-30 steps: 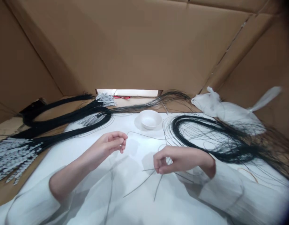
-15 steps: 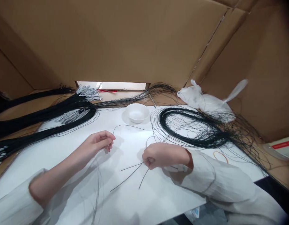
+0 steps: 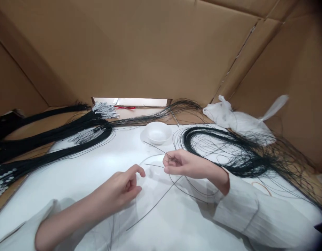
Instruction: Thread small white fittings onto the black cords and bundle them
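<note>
Far left of the bowl (image 3: 150,129), saw thick bundles of black cord (image 3: 59,134) snaking across the worktop (image 3: 98,164), tipped with clusters of silver clasps (image 3: 105,109). Below and left of the bowl, found the left hand (image 3: 121,190) half curled, forefinger crooked upward; could not tell a true pinch on the thin cord (image 3: 155,205) from a loose guiding touch. Traced that cord in a slack loop over the worktop just below the bowl, up to the right hand (image 3: 184,164). Found the right hand just below and right of the bowl, closed in a fingertip pinch on the cord, two short ends poking out leftward. Right of the bowl, noted a loose coil of black strands (image 3: 228,153) lying close by the right hand, a white plastic bag (image 3: 239,122) behind the coil, and a rubber band (image 3: 260,184) farther down and right.

Judged best handled thus: pinch kept close to the cord ends for control, ends held level and side by side, loop left slack and flat to avoid kinks, right hand lifted clear of the coil to avoid dragging in stray strands, left hand feeding slack gently rather than tugging.
</note>
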Demonstrator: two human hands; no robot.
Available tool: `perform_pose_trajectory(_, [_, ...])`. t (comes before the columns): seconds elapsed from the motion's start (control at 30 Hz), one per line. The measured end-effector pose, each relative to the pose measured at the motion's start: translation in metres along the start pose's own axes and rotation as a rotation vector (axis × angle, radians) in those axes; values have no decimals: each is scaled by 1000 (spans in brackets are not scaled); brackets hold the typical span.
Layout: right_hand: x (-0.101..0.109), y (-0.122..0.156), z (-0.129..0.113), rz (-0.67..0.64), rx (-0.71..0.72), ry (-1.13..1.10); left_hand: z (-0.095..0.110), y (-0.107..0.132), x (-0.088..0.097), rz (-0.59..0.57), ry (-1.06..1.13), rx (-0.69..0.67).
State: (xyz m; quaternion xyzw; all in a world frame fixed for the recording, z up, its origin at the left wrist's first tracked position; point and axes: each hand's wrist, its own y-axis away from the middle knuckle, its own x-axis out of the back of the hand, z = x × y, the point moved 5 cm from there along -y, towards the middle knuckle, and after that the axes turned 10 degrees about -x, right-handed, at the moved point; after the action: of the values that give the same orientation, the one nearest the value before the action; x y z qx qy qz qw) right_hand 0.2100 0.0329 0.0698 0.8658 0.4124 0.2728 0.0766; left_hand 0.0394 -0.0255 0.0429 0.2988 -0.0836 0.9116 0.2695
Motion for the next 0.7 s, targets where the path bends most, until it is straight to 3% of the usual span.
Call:
perform_pose_trajectory(0.2, [-3,-2,4,28,-51,-12,11,1,27,335,-139,2])
perform_pose_trajectory(0.43, [-7,0,-2,57,-60,31,29,-9,23,428,-105,-54])
perform_pose_trajectory(0.7, [-1,12,-18,168,48,150,34,-9,38,585,174,-46])
